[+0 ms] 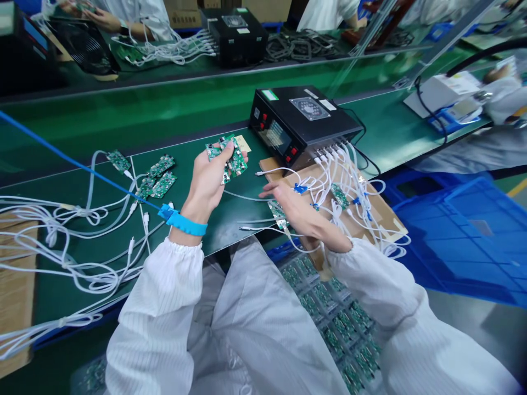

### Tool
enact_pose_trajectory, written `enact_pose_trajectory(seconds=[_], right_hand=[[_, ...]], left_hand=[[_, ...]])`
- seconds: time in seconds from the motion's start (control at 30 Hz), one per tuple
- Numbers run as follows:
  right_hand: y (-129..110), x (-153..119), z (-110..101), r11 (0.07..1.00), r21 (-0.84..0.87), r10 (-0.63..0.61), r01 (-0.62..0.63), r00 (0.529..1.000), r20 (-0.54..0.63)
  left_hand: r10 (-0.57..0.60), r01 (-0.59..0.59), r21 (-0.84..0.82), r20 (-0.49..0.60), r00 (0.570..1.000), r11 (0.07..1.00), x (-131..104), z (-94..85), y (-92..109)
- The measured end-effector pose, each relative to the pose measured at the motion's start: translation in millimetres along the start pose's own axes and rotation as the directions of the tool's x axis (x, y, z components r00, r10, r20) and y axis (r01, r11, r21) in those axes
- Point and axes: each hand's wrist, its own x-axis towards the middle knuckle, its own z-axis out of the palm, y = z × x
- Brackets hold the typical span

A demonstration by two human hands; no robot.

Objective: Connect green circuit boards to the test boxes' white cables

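Note:
My left hand, with a blue wrist strap around its wrist, is closed on several green circuit boards, the thumb lying across them. Over the bench's front edge is my right hand, fingers stretched out and nothing visible in them. Just beneath it, partly covered, a circuit board is joined to a white cable. A loose cable plug lies near those fingertips. More circuit boards rest on the green bench to the left, among white cables.
A black box with a screen stands behind my hands, with white cables plugged into its side. Those cables spread over cardboard. Trays of circuit boards sit below the bench, beside blue crates. Other people work across and to the right.

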Motion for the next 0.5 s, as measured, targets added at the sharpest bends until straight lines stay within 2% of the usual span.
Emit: enact_pose_trajectory(seconds=[0.1, 0.17, 0.23, 0.3, 0.4, 0.5], right_hand=[[2.8, 14.9, -2.3, 0.953, 0.294, 0.099, -0.076, 0.993, -0.066], [4.5, 26.8, -3.9, 0.923, 0.377, 0.118, -0.082, 0.99, -0.073], [5.3, 37.4, -8.5, 0.923, 0.374, 0.127, -0.095, 0.99, -0.061], [5.3, 43.5, -15.7, 0.96, 0.269, 0.094, -0.082, 0.995, -0.033], [5.4, 40.4, -22.7, 0.992, -0.094, -0.069, 0.078, 0.993, 0.101], [8.4, 27.1, -15.0, 0.852, -0.443, -0.164, 0.281, 0.944, 0.285]], left_hand=[[0.029, -0.031, 0.051, 0.025, 0.999, 0.998, -2.4, -3.0, -0.4], [0.043, -0.046, 0.072, 0.03, 0.999, 0.996, -4.4, -4.4, 0.4], [0.056, -0.058, 0.088, 0.023, 0.998, 0.994, -6.9, -6.1, 2.8], [0.076, -0.075, 0.094, -0.002, 0.997, 0.993, -9.7, -9.0, 6.9], [0.09, -0.086, 0.084, -0.043, 0.995, 0.993, -12.9, -16.3, 13.6], [0.09, -0.087, 0.057, -0.048, 0.995, 0.995, -14.5, -24.0, 16.2]])
